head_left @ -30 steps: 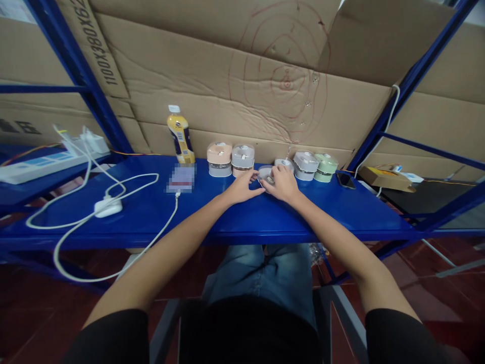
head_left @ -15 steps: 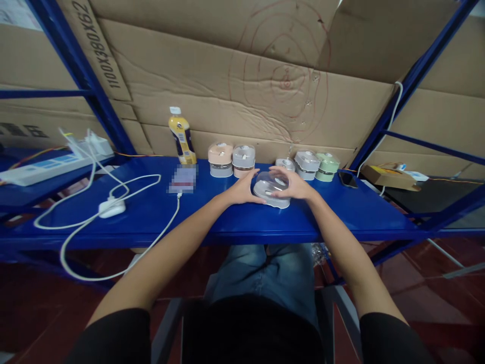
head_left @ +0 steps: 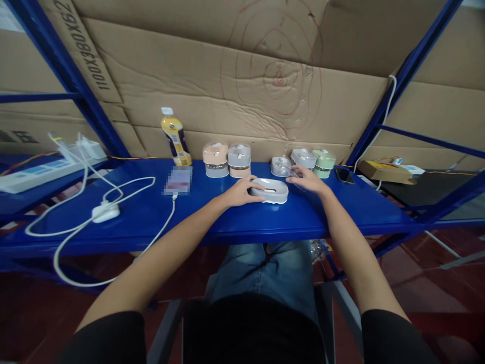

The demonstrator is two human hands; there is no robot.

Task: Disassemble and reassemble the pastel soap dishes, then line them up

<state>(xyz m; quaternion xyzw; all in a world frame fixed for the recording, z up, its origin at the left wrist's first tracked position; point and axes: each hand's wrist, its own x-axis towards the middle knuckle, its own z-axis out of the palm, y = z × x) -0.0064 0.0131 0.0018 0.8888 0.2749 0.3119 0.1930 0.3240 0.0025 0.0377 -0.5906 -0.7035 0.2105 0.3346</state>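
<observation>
A grey oval box base sits uncovered on the blue shelf in front of me, with a pale slot in its middle. My left hand grips its left end, fingers over the rim and thumb along the near side. Just to the right of the base, my right hand holds a clear plastic lid, tilted and partly hidden by the fingers. Behind the lid stands a single low grey box with a clear top.
Stacked lidded boxes line the back: peach over grey, grey over peach, a grey stack and a green stack. A yellow drink bottle, white cable, charger and phone also lie about.
The grey box has come nearer to me, off the back row. Its clear lid has been lifted away to the right by my right hand, while my left hand stays at the base.
</observation>
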